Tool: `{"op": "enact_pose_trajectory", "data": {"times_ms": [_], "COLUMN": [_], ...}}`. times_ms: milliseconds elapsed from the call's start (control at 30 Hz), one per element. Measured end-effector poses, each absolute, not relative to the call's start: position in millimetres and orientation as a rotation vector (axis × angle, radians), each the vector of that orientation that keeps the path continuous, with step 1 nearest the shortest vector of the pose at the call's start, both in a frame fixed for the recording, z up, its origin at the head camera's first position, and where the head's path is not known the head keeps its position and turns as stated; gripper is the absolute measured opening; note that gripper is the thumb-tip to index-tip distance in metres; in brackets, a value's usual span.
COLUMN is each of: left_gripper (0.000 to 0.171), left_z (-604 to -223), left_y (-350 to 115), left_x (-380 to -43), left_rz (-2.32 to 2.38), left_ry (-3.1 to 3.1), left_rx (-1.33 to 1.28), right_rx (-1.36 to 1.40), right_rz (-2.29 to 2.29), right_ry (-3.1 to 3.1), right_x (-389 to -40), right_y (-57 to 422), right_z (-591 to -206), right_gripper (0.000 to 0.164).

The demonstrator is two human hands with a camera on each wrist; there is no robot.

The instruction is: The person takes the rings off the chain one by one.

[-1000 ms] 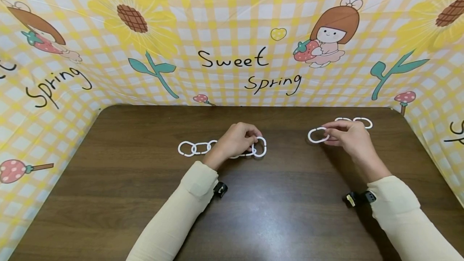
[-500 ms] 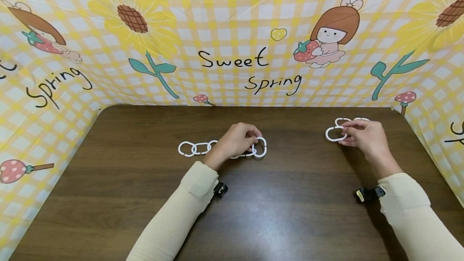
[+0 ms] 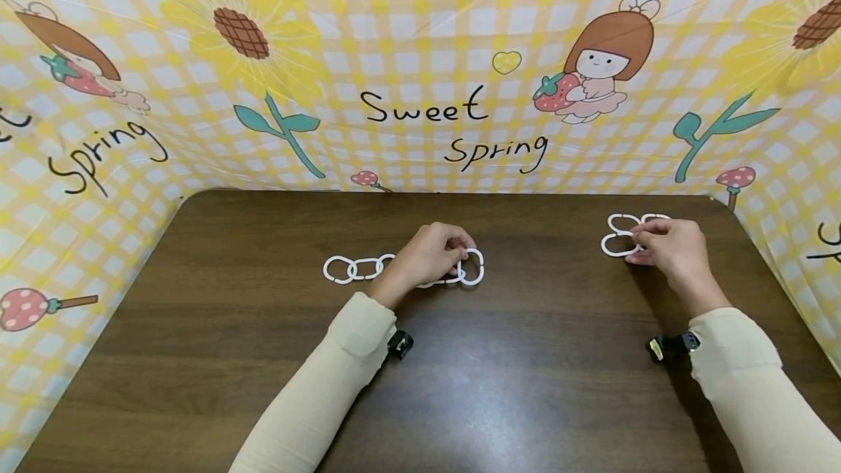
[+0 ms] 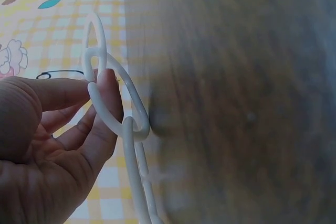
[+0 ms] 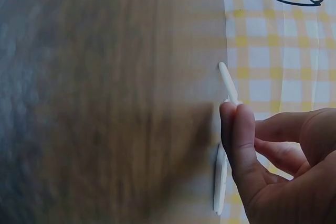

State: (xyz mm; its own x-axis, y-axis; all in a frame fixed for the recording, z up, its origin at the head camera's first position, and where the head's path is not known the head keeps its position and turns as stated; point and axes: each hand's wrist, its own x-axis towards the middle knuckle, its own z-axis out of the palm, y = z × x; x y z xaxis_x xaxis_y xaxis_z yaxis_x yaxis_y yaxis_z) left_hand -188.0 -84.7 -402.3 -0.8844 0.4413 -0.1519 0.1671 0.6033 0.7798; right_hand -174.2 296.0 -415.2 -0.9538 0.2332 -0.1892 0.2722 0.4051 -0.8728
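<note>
On the left, a chain of white plastic links (image 3: pixel 365 278) lies along the table, its middle hidden behind my left hand (image 3: pixel 430 250). Thumb and fingers of that hand pinch the chain near its right end, where the end link (image 3: pixel 482 267) stands out past the fingertips. In the left wrist view the end link (image 4: pixel 103 32) sticks up above the pinch and more links hang below it. My right hand (image 3: pixel 673 258) pinches a single white link (image 3: pixel 602 245) between thumb and fingers at the back right. That link (image 5: pixel 227 81) looks tilted in the right wrist view.
Just behind the right hand are loose white links, one (image 3: pixel 610 222) at its left and another (image 3: pixel 655 216) partly covered by the fingers. The brown wooden table (image 3: pixel 486 371) ends at a yellow checked cloth (image 3: pixel 420 159) hung at the back and sides.
My right hand has moved to the right with the single link, bringing it right in front of the loose links. The left hand and the chain have stayed put.
</note>
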Motion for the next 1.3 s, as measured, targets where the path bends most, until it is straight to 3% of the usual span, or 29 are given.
{"op": "enact_pose_trajectory", "data": {"times_ms": [1300], "left_gripper": [0.013], "left_z": [-403.3], "left_y": [-85.3], "left_x": [-188.3], "left_rz": [1.197], "left_ry": [2.464], "left_rx": [0.543], "right_rx": [0.41], "right_rz": [-1.406], "right_ry": [2.773], "right_x": [-176.9], "right_y": [296.2], "right_z": [-416.6], "right_gripper": [0.024]}}
